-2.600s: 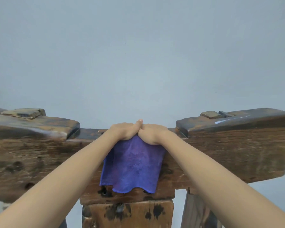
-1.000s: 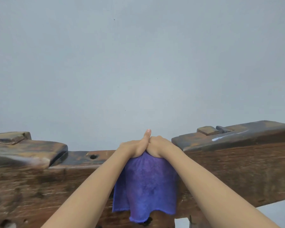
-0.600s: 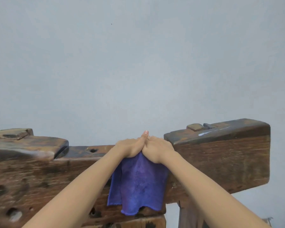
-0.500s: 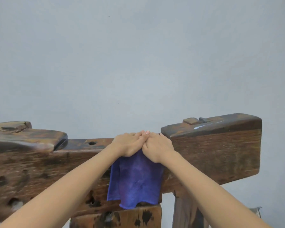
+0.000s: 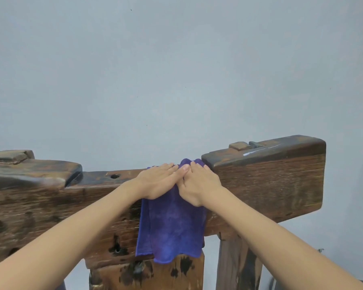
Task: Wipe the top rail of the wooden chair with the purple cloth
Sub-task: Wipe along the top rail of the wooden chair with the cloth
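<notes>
- Now the wiping step looks under way: the left hand [image 5: 158,182] and right hand [image 5: 199,185], side by side, lie flat and spread, pressing the soft purple cloth [image 5: 172,227] onto the dark weathered wooden chair's top rail [image 5: 105,181].
- Next, the stroke probably needs steady downward pressure along the lower middle section.
- Draped over the rail's near face, the cloth hangs in loose folds beside the raised right block [image 5: 266,174].

The chair's top rail [image 5: 270,185] was beat-up dark wood, and my purple cloth [image 5: 172,225] hung draped over its lower middle part.
</notes>
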### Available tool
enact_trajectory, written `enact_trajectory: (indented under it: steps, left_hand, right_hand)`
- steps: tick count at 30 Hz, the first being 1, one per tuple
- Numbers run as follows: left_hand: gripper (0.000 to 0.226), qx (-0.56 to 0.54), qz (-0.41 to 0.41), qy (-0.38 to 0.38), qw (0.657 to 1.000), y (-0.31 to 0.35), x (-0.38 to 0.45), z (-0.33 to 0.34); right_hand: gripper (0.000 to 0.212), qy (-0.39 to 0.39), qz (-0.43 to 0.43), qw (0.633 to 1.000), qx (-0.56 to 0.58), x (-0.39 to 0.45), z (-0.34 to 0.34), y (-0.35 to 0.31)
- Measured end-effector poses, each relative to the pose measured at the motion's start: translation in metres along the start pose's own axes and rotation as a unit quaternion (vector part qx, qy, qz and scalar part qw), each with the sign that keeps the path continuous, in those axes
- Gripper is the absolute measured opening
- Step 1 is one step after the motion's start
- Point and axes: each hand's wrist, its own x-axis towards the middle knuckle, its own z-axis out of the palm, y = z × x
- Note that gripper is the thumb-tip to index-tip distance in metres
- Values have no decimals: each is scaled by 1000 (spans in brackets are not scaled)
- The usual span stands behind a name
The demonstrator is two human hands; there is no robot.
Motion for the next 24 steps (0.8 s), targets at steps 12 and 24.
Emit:
enact_trajectory:
  steps: [12,24]
  left_hand:
    - [92,-178,-120,-36,976,11,61,-7]
    - [98,-158,-131,-38,978,16,51,-6]
  right_hand:
    - [52,-118,9,993,14,68,-16,6]
    - [55,-49,26,998,-10,37,-12,3]
